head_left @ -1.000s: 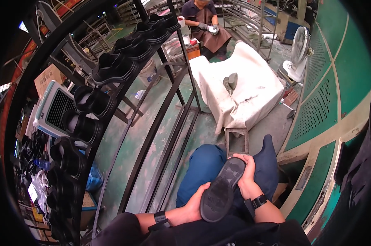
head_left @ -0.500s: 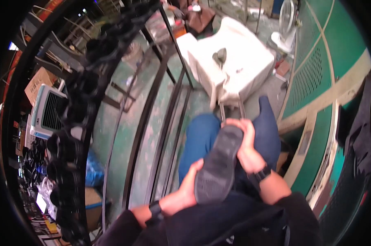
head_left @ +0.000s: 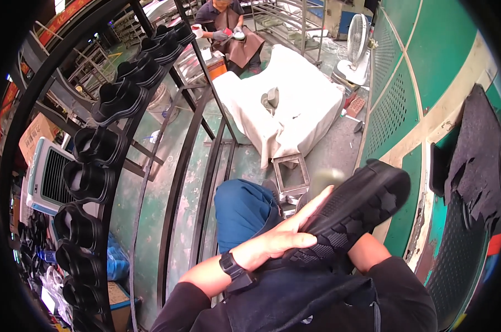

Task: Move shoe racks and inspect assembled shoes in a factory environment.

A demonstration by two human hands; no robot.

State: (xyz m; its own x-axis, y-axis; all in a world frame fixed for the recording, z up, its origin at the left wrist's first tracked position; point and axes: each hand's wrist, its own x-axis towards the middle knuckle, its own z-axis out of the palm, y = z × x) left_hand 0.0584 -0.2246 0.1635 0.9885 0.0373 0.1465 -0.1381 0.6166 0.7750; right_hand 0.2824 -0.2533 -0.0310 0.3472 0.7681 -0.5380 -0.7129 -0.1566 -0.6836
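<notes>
A black shoe [head_left: 355,213] with a chunky treaded sole is held over my lap, sole facing up, toe pointing up and to the right. My left hand [head_left: 283,240] lies on the sole near the heel, fingers stretched along the tread and the thumb along its edge. A black watch sits on that wrist. My right forearm [head_left: 367,252] runs under the shoe, and the right hand itself is hidden behind the shoe. My blue trouser leg [head_left: 242,213] is below the hands.
A curved black rack [head_left: 176,182] with several black shoes [head_left: 115,99] fills the left. Ahead stand a small metal stool [head_left: 292,174], a white-draped table [head_left: 286,113], a fan [head_left: 357,41] and a seated person in a brown apron [head_left: 228,27]. Green panelled wall on the right.
The shoe has swung to the right and tilted, its toe now up and to the right. My left hand has slid onto the sole, and the right hand has gone out of sight behind it.
</notes>
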